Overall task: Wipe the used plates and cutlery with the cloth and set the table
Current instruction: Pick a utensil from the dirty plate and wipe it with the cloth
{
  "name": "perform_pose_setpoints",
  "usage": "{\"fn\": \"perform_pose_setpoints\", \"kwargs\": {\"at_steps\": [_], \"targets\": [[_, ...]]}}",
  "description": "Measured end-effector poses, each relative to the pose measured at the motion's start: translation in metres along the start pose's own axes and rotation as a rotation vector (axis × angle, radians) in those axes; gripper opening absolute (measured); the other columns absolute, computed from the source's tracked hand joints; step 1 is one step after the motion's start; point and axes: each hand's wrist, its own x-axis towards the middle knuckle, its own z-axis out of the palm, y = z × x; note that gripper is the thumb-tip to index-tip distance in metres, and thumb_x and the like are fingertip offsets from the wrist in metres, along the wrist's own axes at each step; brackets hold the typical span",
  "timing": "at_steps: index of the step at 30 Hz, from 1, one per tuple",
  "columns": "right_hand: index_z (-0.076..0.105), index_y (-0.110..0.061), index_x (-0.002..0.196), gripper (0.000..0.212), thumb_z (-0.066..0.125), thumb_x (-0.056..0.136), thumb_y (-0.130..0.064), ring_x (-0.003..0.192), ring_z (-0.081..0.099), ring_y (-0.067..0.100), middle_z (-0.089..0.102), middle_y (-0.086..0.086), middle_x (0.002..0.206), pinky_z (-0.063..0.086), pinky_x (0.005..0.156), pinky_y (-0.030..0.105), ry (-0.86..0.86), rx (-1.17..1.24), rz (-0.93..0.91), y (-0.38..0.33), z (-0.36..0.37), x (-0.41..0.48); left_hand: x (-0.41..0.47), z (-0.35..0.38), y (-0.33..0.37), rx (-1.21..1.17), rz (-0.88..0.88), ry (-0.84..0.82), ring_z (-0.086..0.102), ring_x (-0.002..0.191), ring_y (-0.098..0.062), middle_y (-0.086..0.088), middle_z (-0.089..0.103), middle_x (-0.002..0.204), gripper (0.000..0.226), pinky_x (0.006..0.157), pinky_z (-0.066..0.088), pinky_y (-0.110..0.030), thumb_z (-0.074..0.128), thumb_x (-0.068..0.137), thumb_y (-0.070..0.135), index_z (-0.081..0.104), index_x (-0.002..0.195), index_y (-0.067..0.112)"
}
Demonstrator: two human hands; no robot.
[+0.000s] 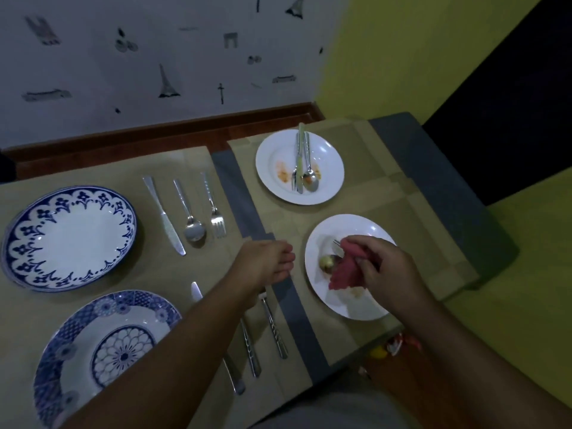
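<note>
My right hand (390, 274) grips a pink cloth (342, 272) bunched around a fork (336, 243), over the near white plate (356, 226). A spoon and a lump of food (325, 262) lie on that plate beside the cloth, with a smear near my wrist. My left hand (267, 263) hovers left of the plate with loosely curled fingers and nothing in it. The far white plate (328, 153) has orange stains and carries a knife, fork and spoon (309, 178). Two blue-patterned plates, one farther (69, 236) and one nearer (102, 351), lie at the left.
Right of the farther blue plate lie a knife (164, 216), spoon (192, 221) and fork (215, 213). My left forearm partly covers a second set, including a fork (274, 328). Grey strips (238, 196) cross the tan mats. The table's right edge (483, 212) is close; small colourful items (396, 345) lie below.
</note>
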Motion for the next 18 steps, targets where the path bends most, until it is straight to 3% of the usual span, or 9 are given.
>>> {"fn": "perform_pose_setpoints", "kwargs": {"at_steps": [4,9,13,18], "targets": [[0.068,-0.031,0.115,0.040,0.060,0.088,-0.003,0.110,0.059,0.005,0.066,-0.015,0.117,0.051,0.097,0.029,0.045,0.028,0.051,0.018,-0.006,-0.022,-0.004,0.011,-0.017,0.053,0.006,-0.071,0.070,0.090,-0.020,-0.010,0.073,0.099,0.012,0.073,0.054,-0.023,0.059,0.098,0.015,0.068,0.098,0.007],[0.069,-0.030,0.114,0.039,0.060,0.088,-0.003,0.106,0.060,0.005,0.066,-0.016,0.114,0.052,0.093,0.032,0.066,0.032,0.071,0.035,-0.014,-0.034,-0.015,0.032,-0.028,0.043,0.000,-0.136,0.049,0.075,-0.020,-0.015,0.051,0.095,0.004,0.061,0.040,-0.023,0.054,0.097,0.004,0.056,0.097,0.008],[0.068,-0.036,0.109,0.038,0.061,0.088,-0.005,0.101,0.060,0.001,0.066,-0.020,0.108,0.048,0.082,0.012,0.063,0.053,0.084,0.047,-0.022,-0.034,-0.013,0.047,-0.046,0.137,0.069,-0.070,0.073,0.085,-0.022,-0.012,0.075,0.094,0.011,0.076,0.060,-0.029,0.063,0.095,0.013,0.070,0.086,0.011],[0.067,-0.039,0.102,0.042,0.060,0.085,-0.001,0.093,0.062,-0.004,0.067,-0.026,0.100,0.049,0.073,0.010,0.036,0.108,0.059,0.064,-0.038,-0.022,-0.006,0.073,-0.060,0.084,0.048,0.008,0.076,0.087,-0.026,-0.013,0.077,0.093,0.006,0.075,0.063,-0.033,0.068,0.093,0.013,0.072,0.092,0.008]]}}
